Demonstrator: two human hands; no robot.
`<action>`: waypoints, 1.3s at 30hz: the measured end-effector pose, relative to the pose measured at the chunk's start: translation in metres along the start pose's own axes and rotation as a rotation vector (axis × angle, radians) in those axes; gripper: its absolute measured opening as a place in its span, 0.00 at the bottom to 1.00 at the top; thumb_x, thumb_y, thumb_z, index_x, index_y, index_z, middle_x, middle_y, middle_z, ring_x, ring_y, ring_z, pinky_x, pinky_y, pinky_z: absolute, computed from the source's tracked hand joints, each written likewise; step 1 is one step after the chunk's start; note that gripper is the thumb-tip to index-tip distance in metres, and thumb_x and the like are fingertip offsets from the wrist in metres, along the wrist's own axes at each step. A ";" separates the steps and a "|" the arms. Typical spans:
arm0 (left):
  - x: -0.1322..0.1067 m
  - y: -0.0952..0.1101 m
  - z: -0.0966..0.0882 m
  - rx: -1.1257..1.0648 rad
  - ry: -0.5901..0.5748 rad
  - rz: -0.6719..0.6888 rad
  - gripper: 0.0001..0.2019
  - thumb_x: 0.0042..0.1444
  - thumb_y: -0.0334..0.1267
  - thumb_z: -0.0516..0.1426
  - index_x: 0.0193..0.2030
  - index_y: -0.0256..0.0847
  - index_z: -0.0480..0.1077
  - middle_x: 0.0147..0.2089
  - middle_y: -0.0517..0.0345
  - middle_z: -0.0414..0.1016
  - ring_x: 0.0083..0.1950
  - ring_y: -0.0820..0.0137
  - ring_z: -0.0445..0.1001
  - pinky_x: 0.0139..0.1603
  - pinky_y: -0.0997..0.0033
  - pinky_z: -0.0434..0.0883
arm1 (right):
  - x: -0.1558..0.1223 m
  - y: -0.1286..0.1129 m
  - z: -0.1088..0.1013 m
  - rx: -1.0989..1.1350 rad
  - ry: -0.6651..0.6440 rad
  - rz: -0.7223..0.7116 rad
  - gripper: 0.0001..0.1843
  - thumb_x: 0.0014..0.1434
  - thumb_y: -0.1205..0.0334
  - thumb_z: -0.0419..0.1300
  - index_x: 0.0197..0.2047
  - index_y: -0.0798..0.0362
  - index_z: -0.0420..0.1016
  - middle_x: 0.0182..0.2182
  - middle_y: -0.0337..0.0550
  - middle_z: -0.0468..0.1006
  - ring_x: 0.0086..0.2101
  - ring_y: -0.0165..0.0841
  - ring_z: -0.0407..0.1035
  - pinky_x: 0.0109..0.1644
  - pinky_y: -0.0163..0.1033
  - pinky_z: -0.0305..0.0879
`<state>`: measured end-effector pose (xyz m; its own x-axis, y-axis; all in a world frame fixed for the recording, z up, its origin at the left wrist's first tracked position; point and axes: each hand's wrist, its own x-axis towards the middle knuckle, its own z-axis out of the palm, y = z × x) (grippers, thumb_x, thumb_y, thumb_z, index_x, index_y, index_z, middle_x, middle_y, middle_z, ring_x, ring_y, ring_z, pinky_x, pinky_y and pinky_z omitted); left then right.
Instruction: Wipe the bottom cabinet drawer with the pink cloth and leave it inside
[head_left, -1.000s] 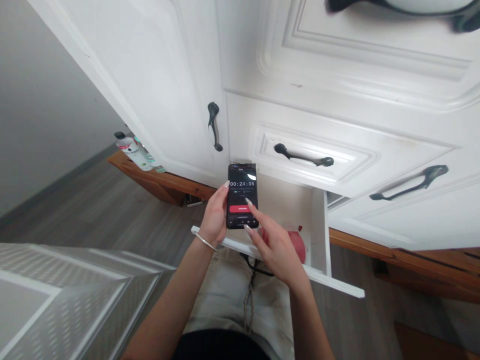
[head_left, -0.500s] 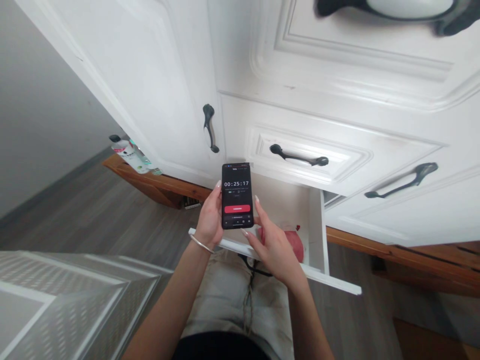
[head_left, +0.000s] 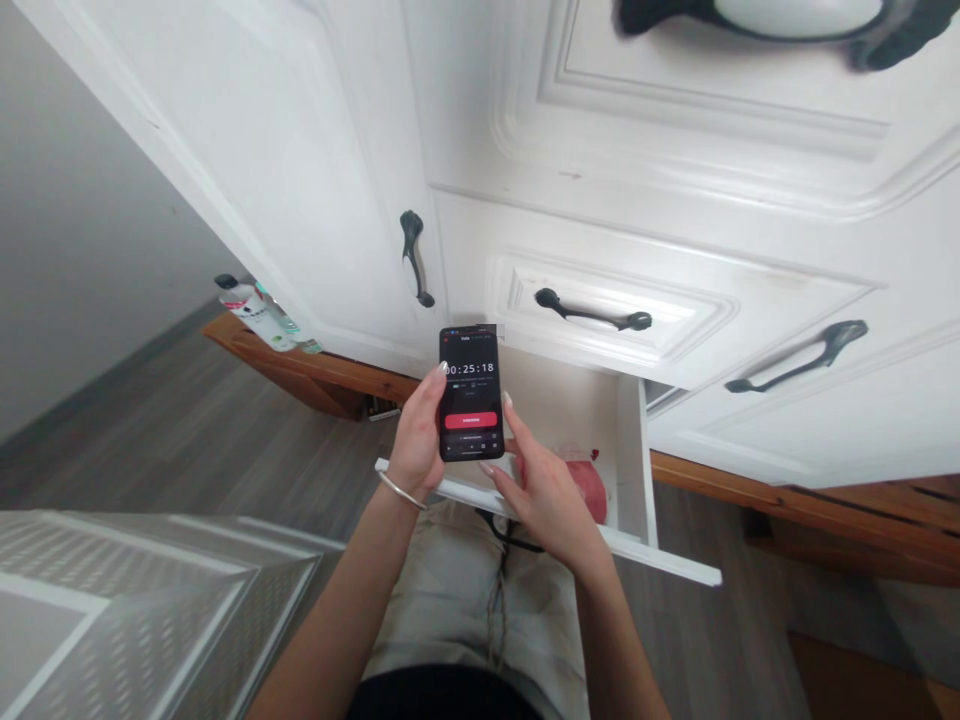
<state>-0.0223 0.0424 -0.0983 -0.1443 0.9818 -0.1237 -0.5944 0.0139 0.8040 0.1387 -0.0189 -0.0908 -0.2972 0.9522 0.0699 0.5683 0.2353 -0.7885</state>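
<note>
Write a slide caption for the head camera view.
Left hand and right hand hold a phone showing a timer over an open white drawer with a pink item.

Phone [head_left: 470,392] held between left hand [head_left: 417,440] and right hand [head_left: 544,490], above the front edge of the open drawer [head_left: 631,450]. A bag [head_left: 591,487] lies in this drawer, behind the right hand. A closed drawer [head_left: 600,300] sits directly above, with a cupboard door [head_left: 315,180] to its left. Bottles [head_left: 255,305] stand far left on the base ledge [head_left: 315,365].

Single head-worn view, forward and steeply down, close above the phone [head_left: 470,392] and open drawer [head_left: 631,450].
</note>
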 end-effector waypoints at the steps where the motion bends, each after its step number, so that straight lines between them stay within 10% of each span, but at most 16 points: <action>1: 0.000 0.000 0.000 -0.001 -0.001 0.003 0.21 0.58 0.50 0.64 0.51 0.35 0.77 0.53 0.50 0.81 0.59 0.62 0.77 0.62 0.64 0.71 | 0.000 0.000 0.000 -0.005 0.003 0.001 0.42 0.67 0.60 0.59 0.78 0.48 0.42 0.54 0.48 0.80 0.46 0.40 0.76 0.56 0.47 0.72; 14: -0.004 0.008 0.009 -0.082 0.061 -0.095 0.17 0.62 0.51 0.60 0.44 0.37 0.78 0.40 0.56 0.83 0.43 0.67 0.81 0.47 0.69 0.77 | -0.001 0.002 0.001 -0.013 0.009 0.000 0.43 0.67 0.60 0.59 0.78 0.46 0.41 0.49 0.45 0.80 0.41 0.38 0.75 0.54 0.46 0.71; 39: -0.013 0.004 0.004 0.162 -0.075 0.000 0.25 0.61 0.53 0.62 0.60 0.43 0.71 0.56 0.52 0.79 0.57 0.62 0.78 0.59 0.64 0.74 | 0.000 0.002 -0.001 0.190 -0.009 0.055 0.39 0.68 0.66 0.55 0.77 0.54 0.43 0.48 0.49 0.84 0.49 0.40 0.78 0.57 0.46 0.71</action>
<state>-0.0199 0.0307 -0.0908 -0.0814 0.9930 -0.0854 -0.4580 0.0388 0.8881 0.1408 -0.0187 -0.0916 -0.2767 0.9608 0.0186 0.4295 0.1410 -0.8920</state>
